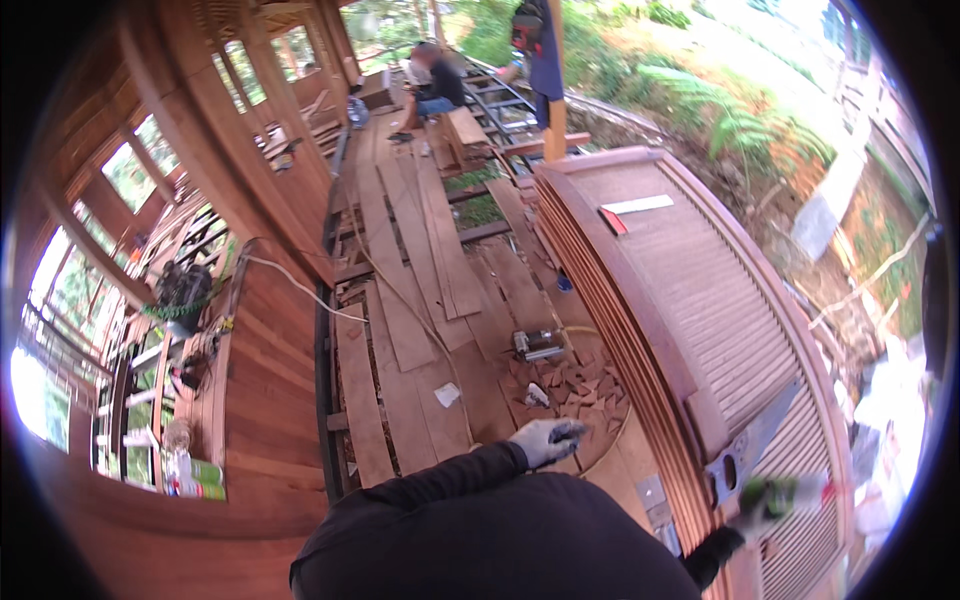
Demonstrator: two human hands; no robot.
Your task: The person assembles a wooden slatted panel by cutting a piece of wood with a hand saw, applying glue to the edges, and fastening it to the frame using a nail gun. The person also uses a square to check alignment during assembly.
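Note:
My right hand [752, 522], gloved, grips a green bottle [780, 494] with a clear part and a red tip, smeared by motion. The bottle is over a stack of louvered wooden shutters [715, 270] on my right. Close by, a handsaw [757, 440] with a dark handle lies on the top shutter. My left hand [548, 442], in a pale glove with dark fingertips, hovers beside a heap of small wood offcuts [580, 390]. Its fingers are loosely apart, and I see nothing in them. A nail gun [538, 345] rests just beyond the offcuts.
A red-and-white square [637, 210] lies on the shutters' far end. Loose planks [410, 250] cover the deck, with gaps between them and a hose [400, 290] across. A wooden wall [270, 390] stands left. Another person [437, 82] sits at the far end.

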